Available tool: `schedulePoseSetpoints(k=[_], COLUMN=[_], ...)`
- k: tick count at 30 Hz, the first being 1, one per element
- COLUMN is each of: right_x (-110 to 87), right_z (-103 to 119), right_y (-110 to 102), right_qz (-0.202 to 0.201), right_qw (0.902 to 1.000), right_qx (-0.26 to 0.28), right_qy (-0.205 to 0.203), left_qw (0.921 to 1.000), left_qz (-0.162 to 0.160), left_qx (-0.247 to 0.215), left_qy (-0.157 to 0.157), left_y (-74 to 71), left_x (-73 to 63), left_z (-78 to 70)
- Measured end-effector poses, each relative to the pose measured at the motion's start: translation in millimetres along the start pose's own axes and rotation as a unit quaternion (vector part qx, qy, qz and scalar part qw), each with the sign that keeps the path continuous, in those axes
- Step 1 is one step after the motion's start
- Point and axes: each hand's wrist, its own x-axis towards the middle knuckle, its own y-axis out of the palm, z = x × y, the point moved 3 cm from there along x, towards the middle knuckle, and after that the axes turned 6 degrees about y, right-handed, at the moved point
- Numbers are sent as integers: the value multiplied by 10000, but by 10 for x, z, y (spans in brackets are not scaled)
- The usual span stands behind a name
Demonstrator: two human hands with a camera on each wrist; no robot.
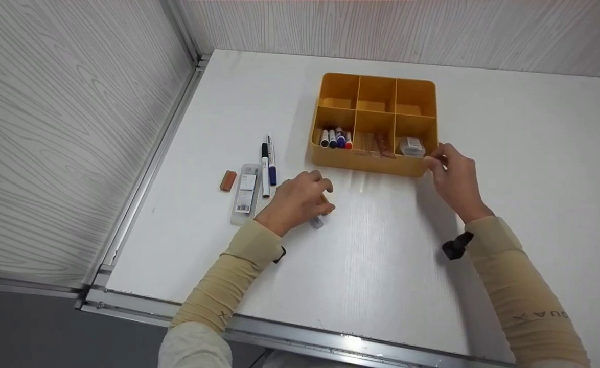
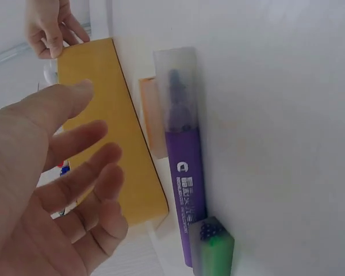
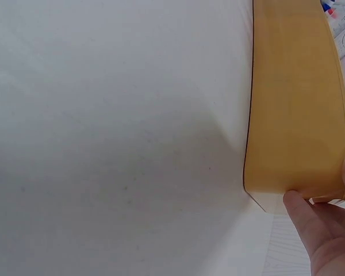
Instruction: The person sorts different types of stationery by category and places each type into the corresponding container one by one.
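Observation:
My right hand (image 1: 456, 179) grips the near right corner of a yellow six-compartment organizer box (image 1: 364, 164), with the thumb at the rim and fingers on the outer wall. Over the table, left of the box's front, my left hand (image 1: 300, 199) hovers with its fingers loosely bent and nothing in them. Below it, in the left wrist view, lies a purple highlighter (image 2: 184, 172) with a clear cap. A green-ended piece (image 2: 215, 247) touches its lower end; its kind is unclear. An orange block (image 2: 153, 118) lies between highlighter and box. The left hand mostly hides these in the head view.
Inside the box's front row are several markers (image 1: 337, 138), clear and reddish rulers (image 1: 374, 145) and a small clear case (image 1: 412, 146). Left of my left hand lie two markers (image 1: 265, 168), a long translucent case (image 1: 246, 194) and a brown-orange block (image 1: 228, 181). Panels stand behind and left.

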Motion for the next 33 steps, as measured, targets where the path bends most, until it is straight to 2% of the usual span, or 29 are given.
schedulePoseSetpoints(k=[5, 9, 17, 24, 28, 33], right_x=[1, 2, 5, 13, 12, -3], right_z=[16, 27, 15, 8, 8, 4], right_y=[-7, -10, -8, -16, -7, -5], right_qz=[-74, -49, 80, 79, 44, -159], right_qw=[9998, 9999, 9999, 9999, 10000, 9995], right_qx=[-30, -11, -10, -47, -41, 2], right_qy=[-200, -130, 104, 95, 26, -268], left_qw=[9979, 9960, 9941, 9942, 9959, 9970], left_qz=[208, 300, 261, 347, 126, -455], left_qx=[497, 659, 551, 408, 122, -182], left_qy=[-355, -514, -898, -932, -886, -600], left_y=[93, 156, 176, 135, 72, -58], left_x=[16, 26, 20, 27, 20, 4], left_z=[-30, -37, -13, -20, -43, -90])
